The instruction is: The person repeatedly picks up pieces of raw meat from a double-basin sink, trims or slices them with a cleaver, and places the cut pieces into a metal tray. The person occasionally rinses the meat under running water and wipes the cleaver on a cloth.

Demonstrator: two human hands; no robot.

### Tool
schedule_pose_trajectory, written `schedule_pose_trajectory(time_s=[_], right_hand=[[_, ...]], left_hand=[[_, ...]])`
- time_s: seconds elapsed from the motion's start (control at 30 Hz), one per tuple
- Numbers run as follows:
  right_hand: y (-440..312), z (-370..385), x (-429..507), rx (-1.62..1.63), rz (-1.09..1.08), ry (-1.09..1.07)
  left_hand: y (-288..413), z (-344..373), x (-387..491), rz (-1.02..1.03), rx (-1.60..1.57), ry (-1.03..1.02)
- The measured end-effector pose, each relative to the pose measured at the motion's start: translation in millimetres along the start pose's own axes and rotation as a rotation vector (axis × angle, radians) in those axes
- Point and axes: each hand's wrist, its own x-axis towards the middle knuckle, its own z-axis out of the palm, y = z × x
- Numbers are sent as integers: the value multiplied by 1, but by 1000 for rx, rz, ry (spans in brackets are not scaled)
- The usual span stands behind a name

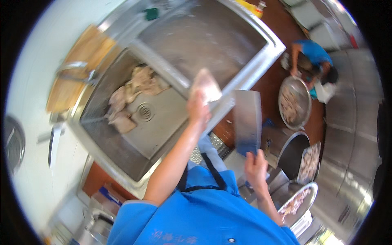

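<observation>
My left hand (pixel 199 111) grips a pale piece of raw meat (pixel 205 85), blurred, above the rim between the sink basins. To its right, my right hand (pixel 256 165) holds a broad cleaver (pixel 248 119), its blade pointing away from me over the floor beside the sink. Several pieces of pale raw meat or poultry (pixel 122 99) lie in the nearer steel sink basin (pixel 165 113), to the left of and behind the drain (pixel 145 112). The other basin (pixel 205 39) has a wet, shiny bottom.
A wooden board (pixel 82 67) stands behind the tap (pixel 73 65). At right a crouching person in blue (pixel 315 53) holds a metal bowl of meat (pixel 292 104). Nearer are a large pot (pixel 294 153), a tray of meat (pixel 309 162) and another bowl of meat (pixel 295 205). A knife (pixel 54 146) is at left.
</observation>
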Motion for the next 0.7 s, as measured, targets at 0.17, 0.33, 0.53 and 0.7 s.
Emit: schedule_pose_trajectory(time_s=[0.17,0.33,0.53,0.7], right_hand=[[0,0,4,195,53,-6],[2,10,0,233,59,-16],[-1,25,-11,240,163,15],[7,35,-36,173,254,101]], left_hand=[[45,51,86,6,67,-129],[73,-11,97,437,352,-219],[158,-171,190,822,782,525],[148,-269,285,821,1196,799]])
